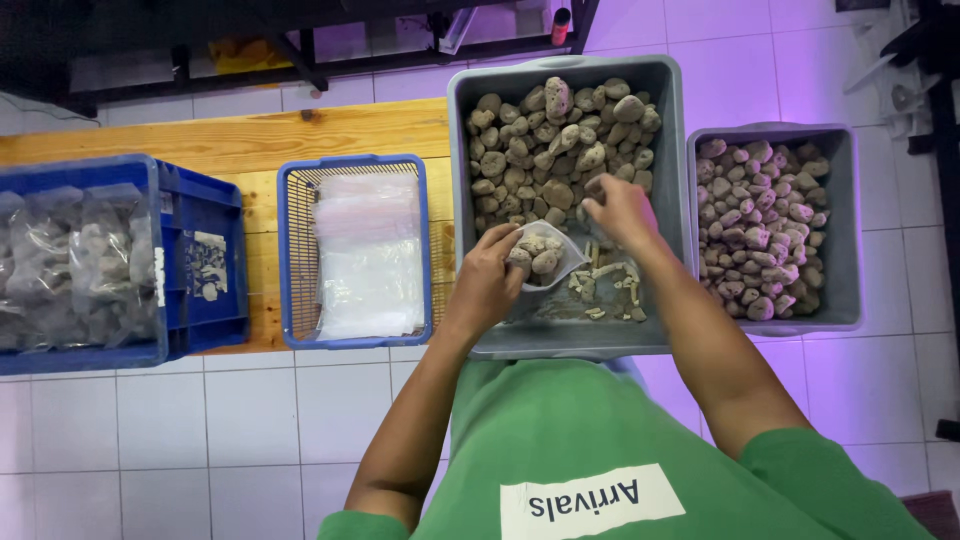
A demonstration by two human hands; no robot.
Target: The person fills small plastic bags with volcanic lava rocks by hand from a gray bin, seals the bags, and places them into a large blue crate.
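1. White floor tiles [180,430] fill the nearest part of the view, below the person's green shirt [600,440] and bare forearms.
2. Just beyond, the left hand [487,283] is closed on the rim of a small clear plastic bag [545,258], holding its mouth open over the near end of a grey tub [560,335]. Several porous rocks already sit in the bag.
3. The bag looks thin, limp and slippery; loaded with rocks, it will likely sag, so holding it at the rim with support underneath seems safest.
4. The right hand [620,208] reaches into the same tub, fingers curled down at the edge of the rock pile [555,140]; whether it has pinched a rock cannot be told.
5. The rocks appear rough, hard and fairly light, easy to pick up singly between fingertips. Pale coral-like fragments [605,285] lie on the tub floor beside the bag.
6. To the right stands a second grey tub [850,240] of similar rocks.
7. To the left, on a wooden bench [250,135], a blue basket [290,250] holds empty clear bags [370,255], and a blue crate [205,200] holds filled bags [75,265].
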